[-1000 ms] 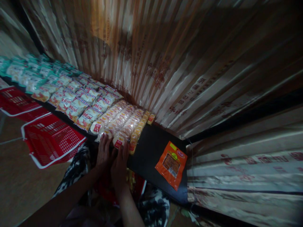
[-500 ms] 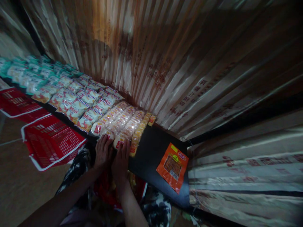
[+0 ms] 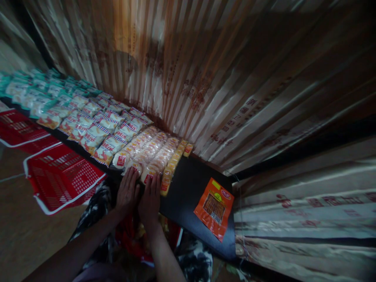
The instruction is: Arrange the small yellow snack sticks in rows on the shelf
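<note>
My left hand (image 3: 128, 192) lies with its fingers stretched out, the tips on the front of a row of round, pale packaged cakes (image 3: 134, 169) at the shelf's front edge. Just beside it, my right hand (image 3: 150, 197) rests extended fingers on the front pack of the neighbouring row of cakes (image 3: 147, 174). Neither hand is wrapped round anything. A row of small yellow packets (image 3: 171, 168) runs along the right of the cakes. To their left stand white snack bags (image 3: 107, 148) with striped tops.
The dark shelf (image 3: 183, 184) holds a flat orange packet (image 3: 216, 207) near its right end and green-white bags (image 3: 41, 100) at the far left. Red baskets (image 3: 63, 172) stand below; another basket (image 3: 125, 235) is under my arms. Pleated printed sheeting (image 3: 188, 74) hangs behind.
My left hand's fingers have straightened and drawn slightly back from the front cake pack. The right hand stays nearly in place, and the packs look unmoved.
</note>
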The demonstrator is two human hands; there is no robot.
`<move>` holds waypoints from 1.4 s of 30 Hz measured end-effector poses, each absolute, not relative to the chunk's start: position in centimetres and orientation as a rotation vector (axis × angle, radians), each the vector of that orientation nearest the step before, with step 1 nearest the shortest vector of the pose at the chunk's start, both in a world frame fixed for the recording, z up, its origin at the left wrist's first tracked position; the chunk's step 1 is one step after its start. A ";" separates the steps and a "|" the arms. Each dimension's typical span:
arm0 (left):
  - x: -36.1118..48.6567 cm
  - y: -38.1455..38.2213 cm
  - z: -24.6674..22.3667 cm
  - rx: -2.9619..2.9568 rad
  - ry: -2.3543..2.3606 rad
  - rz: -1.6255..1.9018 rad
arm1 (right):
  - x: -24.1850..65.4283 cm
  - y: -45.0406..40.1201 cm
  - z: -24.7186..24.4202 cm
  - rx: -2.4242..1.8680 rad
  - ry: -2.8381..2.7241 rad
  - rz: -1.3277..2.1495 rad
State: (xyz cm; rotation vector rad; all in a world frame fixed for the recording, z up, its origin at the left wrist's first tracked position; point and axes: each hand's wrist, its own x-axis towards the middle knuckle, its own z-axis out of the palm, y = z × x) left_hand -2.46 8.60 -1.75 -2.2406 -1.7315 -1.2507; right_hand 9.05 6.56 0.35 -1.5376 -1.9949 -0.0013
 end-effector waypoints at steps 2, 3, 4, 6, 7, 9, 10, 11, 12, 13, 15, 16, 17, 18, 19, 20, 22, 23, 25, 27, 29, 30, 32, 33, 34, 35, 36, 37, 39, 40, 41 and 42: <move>-2.4 8.7 -1.6 -2.246 -1.735 -1.247 | 9.2 6.7 0.5 -1.534 -1.999 -0.008; -2.3 8.7 -1.5 -2.249 -1.735 -1.245 | 9.2 6.8 0.5 -1.532 -1.999 -0.012; -2.3 8.8 -1.4 -2.251 -1.733 -1.244 | 9.2 6.8 0.5 -1.532 -1.998 -0.016; -2.3 8.8 -1.5 -2.253 -1.727 -1.240 | 9.1 6.9 0.6 -1.531 -2.002 -0.018; -2.3 8.9 -1.5 -2.253 -1.724 -1.237 | 9.1 6.9 0.6 -1.532 -2.001 -0.018; -2.3 8.9 -1.7 -2.255 -1.718 -1.236 | 9.0 6.9 0.7 -1.534 -1.990 -0.017; -2.3 8.9 -1.7 -2.255 -1.716 -1.234 | 9.0 6.9 0.7 -1.536 -1.981 -0.019; -2.2 8.9 -1.8 -2.253 -1.715 -1.232 | 8.9 6.9 0.8 -1.540 -1.970 -0.022; -2.2 8.9 -1.9 -2.246 -1.715 -1.228 | 8.9 6.9 0.8 -1.544 -1.966 -0.023; -2.2 8.9 -2.0 -2.239 -1.713 -1.222 | 8.9 6.9 0.9 -1.546 -1.969 -0.023; -2.1 9.0 -2.1 -2.228 -1.704 -1.209 | 8.9 6.9 0.9 -1.549 -1.975 -0.023; -2.1 9.0 -2.2 -2.222 -1.700 -1.206 | 8.9 6.9 0.9 -1.548 -1.975 -0.024; -2.1 9.0 -2.2 -2.214 -1.698 -1.206 | 9.0 6.9 1.0 -1.544 -1.976 -0.024; -2.0 9.1 -2.3 -2.207 -1.700 -1.206 | 9.0 6.9 1.0 -1.543 -1.975 -0.023; -2.0 9.1 -2.3 -2.201 -1.709 -1.206 | 9.0 6.8 1.0 -1.543 -1.971 -0.024; -1.9 9.1 -2.3 -2.195 -1.717 -1.207 | 9.0 6.8 1.0 -1.546 -1.970 -0.024; -1.9 9.1 -2.5 -2.193 -1.728 -1.207 | 9.0 6.8 1.1 -1.556 -1.964 -0.029; -1.9 9.1 -2.5 -2.189 -1.732 -1.205 | 9.0 6.8 1.1 -1.561 -1.961 -0.035; -1.9 9.1 -2.7 -2.186 -1.733 -1.189 | 8.9 6.8 1.1 -1.573 -1.961 -0.046; -1.9 9.2 -2.9 -2.188 -1.723 -1.173 | 8.8 6.8 1.0 -1.586 -1.969 -0.053; -2.0 9.2 -3.0 -2.198 -1.707 -1.162 | 8.8 6.9 0.9 -1.590 -1.979 -0.058; -2.1 9.2 -3.1 -2.200 -1.703 -1.158 | 8.7 6.9 0.9 -1.588 -1.982 -0.062; -2.2 9.2 -3.2 -2.201 -1.704 -1.147 | 8.7 6.9 0.9 -1.581 -1.982 -0.073; -2.2 9.2 -3.2 -2.201 -1.706 -1.141 | 8.7 6.9 0.9 -1.579 -1.982 -0.080; -2.2 9.2 -3.3 -2.200 -1.706 -1.137 | 8.8 6.9 0.9 -1.579 -1.981 -0.087; -2.2 9.2 -3.3 -2.195 -1.705 -1.137 | 8.8 6.8 1.0 -1.580 -1.981 -0.092; -2.1 9.2 -3.3 -2.190 -1.703 -1.138 | 8.8 6.8 1.0 -1.579 -1.981 -0.098; -2.1 9.2 -3.3 -2.186 -1.702 -1.137 | 8.9 6.7 1.0 -1.576 -1.981 -0.104; -2.1 9.2 -3.3 -2.174 -1.704 -1.133 | 8.9 6.7 1.0 -1.565 -1.986 -0.120; -2.0 9.2 -3.3 -2.173 -1.702 -1.128 | 8.9 6.7 0.9 -1.559 -1.993 -0.128; -2.0 9.2 -3.2 -2.173 -1.700 -1.121 | 8.9 6.8 0.9 -1.554 -2.000 -0.136; -2.0 9.2 -3.2 -2.172 -1.697 -1.118 | 8.8 6.9 0.8 -1.553 -2.005 -0.141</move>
